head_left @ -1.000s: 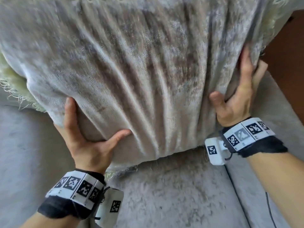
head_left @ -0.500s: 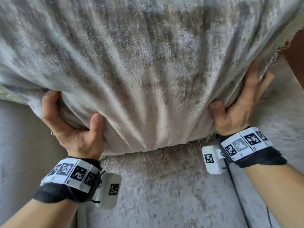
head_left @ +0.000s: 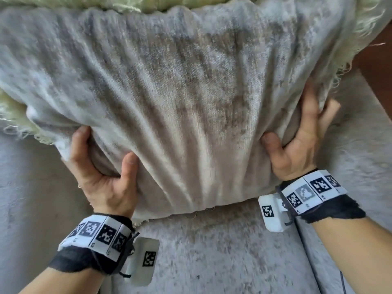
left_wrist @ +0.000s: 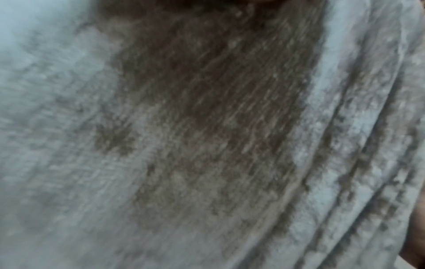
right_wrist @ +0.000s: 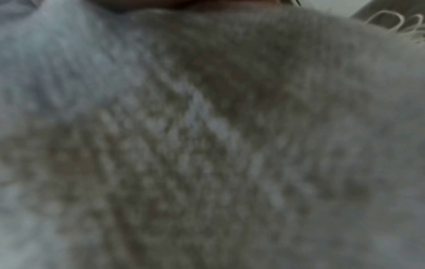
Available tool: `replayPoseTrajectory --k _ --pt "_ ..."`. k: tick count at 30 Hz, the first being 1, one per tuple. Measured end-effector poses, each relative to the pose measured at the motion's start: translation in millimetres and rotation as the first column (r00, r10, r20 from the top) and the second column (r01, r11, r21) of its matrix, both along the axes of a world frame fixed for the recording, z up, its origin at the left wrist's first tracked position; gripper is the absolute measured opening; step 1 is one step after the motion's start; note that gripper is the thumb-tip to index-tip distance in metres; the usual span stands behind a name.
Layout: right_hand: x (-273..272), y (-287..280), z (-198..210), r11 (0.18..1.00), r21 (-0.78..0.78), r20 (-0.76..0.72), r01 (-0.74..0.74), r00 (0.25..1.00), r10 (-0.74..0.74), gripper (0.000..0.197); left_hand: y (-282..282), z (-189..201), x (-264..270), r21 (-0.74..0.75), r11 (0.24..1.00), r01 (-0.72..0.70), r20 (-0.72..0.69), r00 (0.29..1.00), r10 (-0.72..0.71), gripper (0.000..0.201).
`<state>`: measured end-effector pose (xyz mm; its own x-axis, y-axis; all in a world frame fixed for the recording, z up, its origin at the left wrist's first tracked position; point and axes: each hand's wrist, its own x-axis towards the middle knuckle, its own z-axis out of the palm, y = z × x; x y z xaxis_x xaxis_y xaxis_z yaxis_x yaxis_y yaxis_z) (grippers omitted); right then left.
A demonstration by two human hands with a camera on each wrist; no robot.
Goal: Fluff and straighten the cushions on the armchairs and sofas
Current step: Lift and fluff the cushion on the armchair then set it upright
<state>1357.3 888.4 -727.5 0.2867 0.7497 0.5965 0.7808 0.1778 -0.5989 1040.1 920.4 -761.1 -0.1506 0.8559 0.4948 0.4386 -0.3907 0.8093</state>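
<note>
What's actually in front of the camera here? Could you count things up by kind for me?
Grey cushion: 1
Pale green fringed fabric behind it: 1
Grey seat below: 1
Hands with a grip on the cushion, left hand and right hand: 2
Patterned wristbands: 2
Total: 7

We saw a grey mottled velvet seat (head_left: 222,251) in soft daylight, and what seemed a reddish-brown wooden floor (head_left: 377,60) at right.
</note>
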Motion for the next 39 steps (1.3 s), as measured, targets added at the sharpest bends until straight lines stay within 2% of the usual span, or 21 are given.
replayPoseTrajectory --k 3,5,7,11,13,16,18,20,23,25,27,31,34,39 --pt "2.9 -4.2 -5.0 0.999 -0.053 -0.008 -0.007 1.000 0.006 0.104 -2.1 -4.9 1.4 -0.067 0.998 -0.013 -0.009 1.000 0.012 0.082" --pt "4.0 -6.0 -4.9 0.997 -0.075 -0.010 -0.022 1.000 0.021 0.105 -3.3 -2.6 2.9 -0.060 0.998 0.003 0.009 1.000 -0.002 0.077" --pt "2.6 -10.8 0.1 0.996 -0.087 -0.028 -0.013 1.000 0.011 0.104 -3.4 2.9 5.9 -0.050 0.998 -0.045 0.024 0.999 0.046 0.069" --pt "-2.0 -30.6 12.4 0.989 -0.127 -0.042 0.072 0.996 -0.078 0.087 -3.6 23.2 9.3 -0.073 0.976 -0.207 0.009 0.978 0.208 0.041" --pt "-4.7 -38.8 25.6 0.983 -0.152 0.001 0.100 0.995 -0.101 0.080 -5.1 41.5 12.2 -0.107 0.968 -0.226 -0.009 0.974 0.226 0.037" --pt "-10.6 -54.0 61.0 0.952 -0.286 0.033 0.114 0.994 -0.109 0.071 -13.2 80.4 21.1 -0.067 0.990 -0.123 -0.026 0.992 0.122 0.038" --pt "-13.5 -67.3 91.3 0.901 -0.421 0.032 0.103 0.995 -0.099 0.070 -20.8 112.1 32.3 -0.038 0.999 -0.026 -0.075 0.997 0.023 0.040" --pt "-15.1 -82.8 125.5 0.813 -0.574 0.061 0.100 0.995 -0.079 0.071 -30.4 147.9 47.3 -0.050 0.994 0.102 -0.126 0.986 -0.107 0.031" --pt "-11.7 -112.5 182.5 0.620 -0.768 0.204 0.163 0.979 -0.006 0.068 -49.2 208.1 74.1 -0.132 0.953 0.272 -0.181 0.939 -0.293 0.020" --pt "-9.7 -139.8 222.4 0.527 -0.826 0.257 0.199 0.966 0.038 0.065 -64.8 250.2 92.3 -0.217 0.896 0.387 -0.255 0.864 -0.435 0.026" --pt "-7.5 -173.3 263.2 0.488 -0.839 0.290 0.241 0.957 0.025 0.064 -80.8 284.9 108.1 -0.281 0.828 0.485 -0.367 0.742 -0.560 0.030" --pt "-0.7 -256.9 343.0 0.434 -0.837 0.306 0.333 0.943 -0.135 0.064 -127.8 350.9 138.9 -0.372 0.684 0.628 -0.516 0.473 -0.715 0.037" --pt "4.2 -331.8 394.9 0.385 -0.827 0.331 0.410 0.908 -0.256 0.064 -178.3 399.8 163.5 -0.442 0.554 0.705 -0.583 0.244 -0.775 0.037" --pt "18.7 -454.9 451.4 0.263 -0.835 0.359 0.484 0.840 -0.407 0.067 -257.0 466.0 216.2 -0.503 0.380 0.776 -0.653 -0.054 -0.755 0.034"
